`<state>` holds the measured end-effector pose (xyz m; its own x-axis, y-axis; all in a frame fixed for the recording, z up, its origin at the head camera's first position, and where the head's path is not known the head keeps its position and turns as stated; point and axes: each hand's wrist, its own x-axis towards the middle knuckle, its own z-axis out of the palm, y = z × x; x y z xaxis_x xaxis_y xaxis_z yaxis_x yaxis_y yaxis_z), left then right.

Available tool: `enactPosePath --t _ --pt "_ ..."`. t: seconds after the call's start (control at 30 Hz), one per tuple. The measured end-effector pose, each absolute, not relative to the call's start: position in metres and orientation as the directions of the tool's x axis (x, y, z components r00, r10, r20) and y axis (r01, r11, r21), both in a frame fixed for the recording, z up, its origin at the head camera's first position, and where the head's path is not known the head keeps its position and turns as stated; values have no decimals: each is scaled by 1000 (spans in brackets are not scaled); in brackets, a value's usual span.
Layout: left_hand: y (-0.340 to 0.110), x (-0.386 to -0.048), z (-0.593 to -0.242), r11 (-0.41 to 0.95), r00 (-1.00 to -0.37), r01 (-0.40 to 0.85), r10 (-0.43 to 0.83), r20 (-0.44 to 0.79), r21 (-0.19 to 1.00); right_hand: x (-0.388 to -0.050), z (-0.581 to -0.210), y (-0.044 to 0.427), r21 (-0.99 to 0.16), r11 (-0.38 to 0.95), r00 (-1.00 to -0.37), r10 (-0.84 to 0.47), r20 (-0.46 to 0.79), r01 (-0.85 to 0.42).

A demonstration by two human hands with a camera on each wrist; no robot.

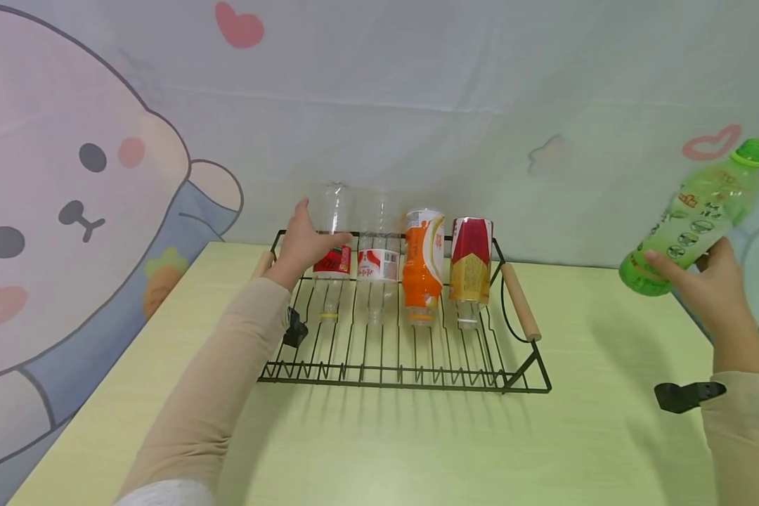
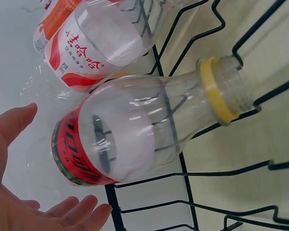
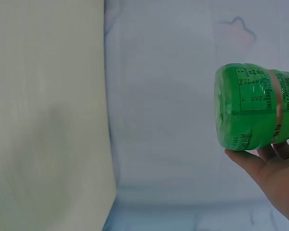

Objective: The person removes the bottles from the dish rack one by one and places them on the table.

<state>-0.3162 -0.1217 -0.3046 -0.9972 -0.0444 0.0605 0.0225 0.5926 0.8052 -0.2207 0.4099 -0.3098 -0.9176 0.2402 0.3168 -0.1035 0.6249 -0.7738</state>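
Observation:
My right hand (image 1: 715,288) grips a green plastic bottle (image 1: 696,218) above the table's right side, its cap end tilted up and to the right. In the right wrist view the green bottle's base (image 3: 245,108) faces left. My left hand (image 1: 306,242) is beside a clear bottle with a red label (image 2: 82,149), thumb and fingers spread, with nothing held. That bottle lies neck-down in a black wire rack (image 1: 392,385). Also in the rack are a clear bottle with a white-and-red label (image 1: 377,266), an orange bottle (image 1: 422,267) and a bottle with a red-and-gold label (image 1: 471,263).
The rack has wooden handles, the right one (image 1: 521,302) in plain sight and the left one partly behind my arm. It stands on a pale yellow-green table (image 1: 417,450). A cloth backdrop (image 1: 417,105) with cartoon prints hangs behind the table.

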Motion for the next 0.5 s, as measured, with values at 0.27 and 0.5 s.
enactPosePath --t 0.27,0.5 --pt "-123 -321 -317 576 -1000 3 -20 17 818 -229 -330 423 -805 594 -922 309 232 -4" --pt "-122 -321 -325 573 -1000 -12 -23 1 820 -228 -348 436 -826 548 -918 383 107 132"
